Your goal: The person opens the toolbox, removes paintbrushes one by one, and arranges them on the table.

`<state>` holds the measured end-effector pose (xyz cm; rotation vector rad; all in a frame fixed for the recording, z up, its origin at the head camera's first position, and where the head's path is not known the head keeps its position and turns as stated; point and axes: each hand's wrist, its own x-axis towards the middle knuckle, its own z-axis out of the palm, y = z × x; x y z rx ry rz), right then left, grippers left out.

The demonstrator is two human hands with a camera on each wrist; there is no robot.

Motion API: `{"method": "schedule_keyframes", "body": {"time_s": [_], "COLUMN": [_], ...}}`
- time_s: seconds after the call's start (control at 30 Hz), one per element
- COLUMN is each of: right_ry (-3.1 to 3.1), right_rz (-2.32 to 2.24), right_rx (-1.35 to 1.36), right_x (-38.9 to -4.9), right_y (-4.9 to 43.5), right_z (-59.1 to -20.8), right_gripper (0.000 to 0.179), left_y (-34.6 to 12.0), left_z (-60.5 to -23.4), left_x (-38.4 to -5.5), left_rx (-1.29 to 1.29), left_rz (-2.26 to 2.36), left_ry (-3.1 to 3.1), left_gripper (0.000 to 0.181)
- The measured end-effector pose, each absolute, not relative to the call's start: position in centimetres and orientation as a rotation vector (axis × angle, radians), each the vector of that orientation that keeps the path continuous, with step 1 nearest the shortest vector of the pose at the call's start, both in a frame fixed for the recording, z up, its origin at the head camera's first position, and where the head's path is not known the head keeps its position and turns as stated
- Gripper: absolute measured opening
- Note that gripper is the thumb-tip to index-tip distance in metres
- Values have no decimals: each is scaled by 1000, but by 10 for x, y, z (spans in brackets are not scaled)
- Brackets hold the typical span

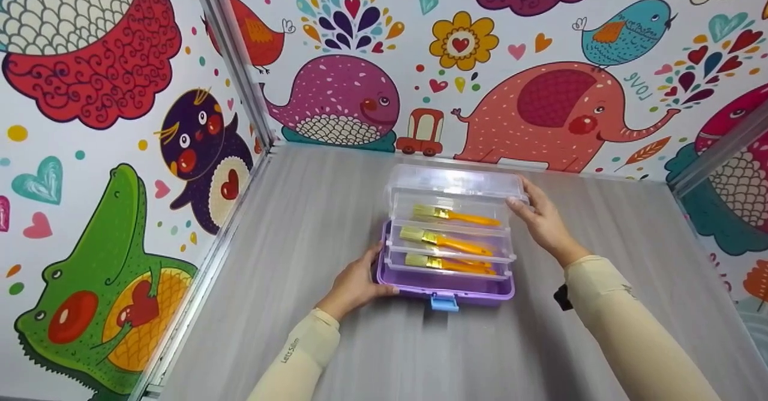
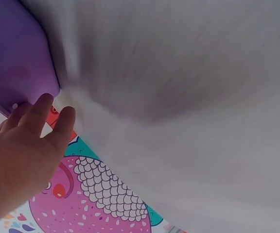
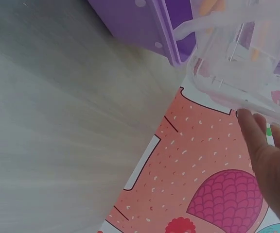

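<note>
A purple storage box point(image 1: 420, 286) with a blue latch point(image 1: 444, 302) stands with its stepped clear trays fanned out and its clear lid point(image 1: 456, 180) tilted back. Several paintbrushes with orange handles lie in the trays, among them one paintbrush point(image 1: 462, 216) in the upper tray. At the box's left front corner my left hand point(image 1: 357, 284) holds it, thumb along the front rim and fingers on the left side. My right hand point(image 1: 543, 218) grips the lid's right edge, with the thumb in front and the fingers behind; the right wrist view shows this hand point(image 3: 276, 165) at the clear plastic.
Under the box is a grey wood-grain table point(image 1: 288, 221). Printed wall panels point(image 1: 420, 89) with cartoon animals rise at the back and both sides, joined by a metal corner post point(image 1: 237, 53) at the back left.
</note>
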<state>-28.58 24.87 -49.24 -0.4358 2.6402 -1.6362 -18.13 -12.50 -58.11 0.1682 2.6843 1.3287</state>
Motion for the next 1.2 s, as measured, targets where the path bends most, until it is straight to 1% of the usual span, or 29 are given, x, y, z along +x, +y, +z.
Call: {"method": "schedule_keyframes", "body": {"time_s": [0.23,0.33,0.47,0.57,0.7,1.07,1.2], "right_ry": [2558,2531,2523,2483,2390,2314,2321], "right_rz": [-1648,-1674,-1678,-1744,-1883,-1967,-1979], "right_rx": [-473,-440,-380,-362,-343,-286,-259], "right_x": [-290,-291,-292,-291,-294,-300,-304], "right_y": [249,249,249,247,247,250,249], "right_z": [-490,-491,-495,-496,-501,-522,-529], "right_gripper": [61,61,66,64,57,62,57], "left_y": [-126,-126,-126,-126,-125,-125,-124], "left_z": [-582,-582,-582,-583,-585,-583,-583], "left_x": [-181,-181,-181,-180,-180,-180,-180], "left_rx": [160,168,173,175,179,175,176], "left_rz": [1344,1348,1336,1336,1341,1320,1312], "left_ry": [2676,2679,2687,2686,2682,2698,2700], "left_gripper": [110,110,109,108,106,105,105]}}
